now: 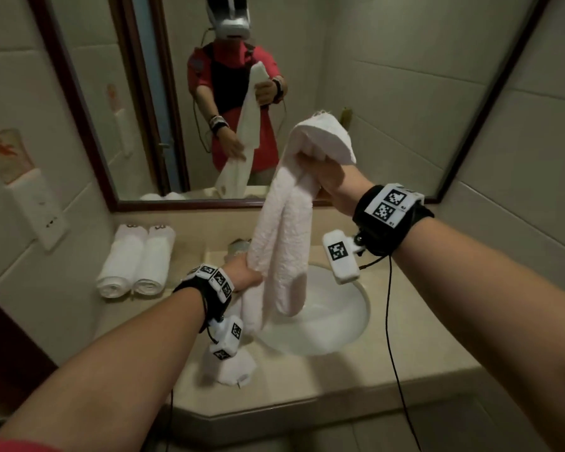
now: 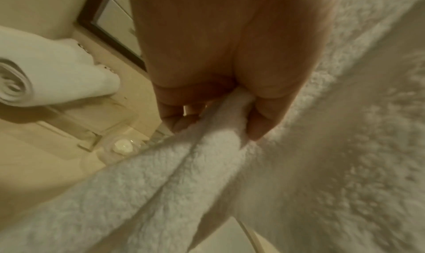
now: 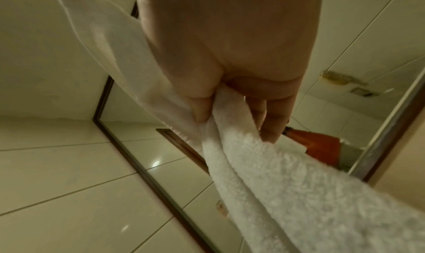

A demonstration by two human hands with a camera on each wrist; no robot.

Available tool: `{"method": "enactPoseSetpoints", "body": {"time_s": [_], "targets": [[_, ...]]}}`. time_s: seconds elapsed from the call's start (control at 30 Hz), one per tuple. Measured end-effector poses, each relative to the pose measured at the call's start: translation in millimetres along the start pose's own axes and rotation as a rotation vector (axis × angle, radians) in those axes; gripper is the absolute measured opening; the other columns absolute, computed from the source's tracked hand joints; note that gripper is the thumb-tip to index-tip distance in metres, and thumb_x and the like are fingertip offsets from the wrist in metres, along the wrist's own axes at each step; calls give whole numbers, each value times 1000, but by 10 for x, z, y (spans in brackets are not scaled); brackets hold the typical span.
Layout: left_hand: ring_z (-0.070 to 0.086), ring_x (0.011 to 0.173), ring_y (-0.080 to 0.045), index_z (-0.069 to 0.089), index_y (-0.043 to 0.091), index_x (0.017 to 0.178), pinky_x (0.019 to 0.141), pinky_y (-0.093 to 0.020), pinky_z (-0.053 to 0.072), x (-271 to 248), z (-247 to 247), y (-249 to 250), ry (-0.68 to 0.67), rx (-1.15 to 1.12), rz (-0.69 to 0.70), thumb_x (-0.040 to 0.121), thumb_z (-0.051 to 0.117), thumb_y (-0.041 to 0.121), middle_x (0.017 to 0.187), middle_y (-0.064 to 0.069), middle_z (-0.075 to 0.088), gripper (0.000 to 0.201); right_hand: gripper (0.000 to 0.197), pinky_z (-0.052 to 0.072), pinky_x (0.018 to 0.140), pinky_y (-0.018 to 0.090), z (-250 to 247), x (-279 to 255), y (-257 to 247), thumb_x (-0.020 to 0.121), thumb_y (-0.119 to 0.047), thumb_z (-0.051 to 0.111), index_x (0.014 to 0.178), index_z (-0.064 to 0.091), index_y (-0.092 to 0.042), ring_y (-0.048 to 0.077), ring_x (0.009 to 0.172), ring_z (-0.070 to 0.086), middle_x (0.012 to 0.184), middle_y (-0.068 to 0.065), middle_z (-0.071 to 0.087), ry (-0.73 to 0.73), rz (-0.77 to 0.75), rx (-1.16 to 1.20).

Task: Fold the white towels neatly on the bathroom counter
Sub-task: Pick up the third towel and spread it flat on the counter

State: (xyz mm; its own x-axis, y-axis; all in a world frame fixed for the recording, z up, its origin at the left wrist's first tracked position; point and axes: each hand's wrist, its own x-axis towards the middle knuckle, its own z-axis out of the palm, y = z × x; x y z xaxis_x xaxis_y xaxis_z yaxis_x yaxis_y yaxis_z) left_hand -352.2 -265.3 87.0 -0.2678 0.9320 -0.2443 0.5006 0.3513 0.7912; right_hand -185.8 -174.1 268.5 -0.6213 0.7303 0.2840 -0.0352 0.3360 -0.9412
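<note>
A white towel (image 1: pixel 286 243) hangs bunched lengthwise above the sink (image 1: pixel 340 318). My right hand (image 1: pixel 323 176) grips its upper end, raised in front of the mirror; thumb and fingers (image 3: pixel 271 122) pinch the gathered cloth (image 3: pixel 276 184). My left hand (image 1: pixel 243 272) holds the towel lower down, with a fold (image 2: pixel 207 157) pinched between thumb and fingers (image 2: pixel 260 118). The lower end drapes over the basin's left rim. Another white towel (image 1: pixel 229 367) lies crumpled on the counter (image 1: pixel 405 353) under my left wrist.
Two rolled white towels (image 1: pixel 134 259) lie side by side at the counter's back left, also seen as a roll (image 2: pixel 46 75). A framed mirror (image 1: pixel 372 76) fills the wall behind. A small soap tray (image 2: pixel 122 146) sits by the sink. A wall box (image 1: pixel 36 203) hangs at left.
</note>
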Motion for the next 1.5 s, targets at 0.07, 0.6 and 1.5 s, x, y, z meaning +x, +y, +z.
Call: {"method": "enactPoseSetpoints", "body": {"time_s": [0.07, 0.6, 1.5], "targets": [[64, 88, -17, 62, 16, 113, 77, -31, 55, 67, 170, 81, 20, -17, 5, 74, 69, 21, 104, -1, 67, 40, 15, 59, 79, 42, -222, -110, 107, 95, -14, 54, 108, 62, -14, 20, 94, 68, 103, 7, 69, 100, 71, -28], [66, 95, -28, 60, 0, 96, 63, -29, 41, 821, 946, 1743, 111, 107, 357, 68, 40, 56, 96, -21, 68, 66, 18, 55, 60, 30, -1981, -1281, 688, 89, -11, 60, 107, 64, -13, 19, 69, 63, 94, 9, 68, 480, 533, -294], [62, 98, -28, 67, 8, 114, 74, -25, 45, 1312, 4310, 2823, -376, 607, 403, 79, 63, 8, 111, -14, 67, 35, 27, 38, 69, 29, -4540, -3171, 1986, 91, -11, 55, 65, 51, -15, 18, 80, 51, 79, 6, 61, 466, 921, -645]]}}
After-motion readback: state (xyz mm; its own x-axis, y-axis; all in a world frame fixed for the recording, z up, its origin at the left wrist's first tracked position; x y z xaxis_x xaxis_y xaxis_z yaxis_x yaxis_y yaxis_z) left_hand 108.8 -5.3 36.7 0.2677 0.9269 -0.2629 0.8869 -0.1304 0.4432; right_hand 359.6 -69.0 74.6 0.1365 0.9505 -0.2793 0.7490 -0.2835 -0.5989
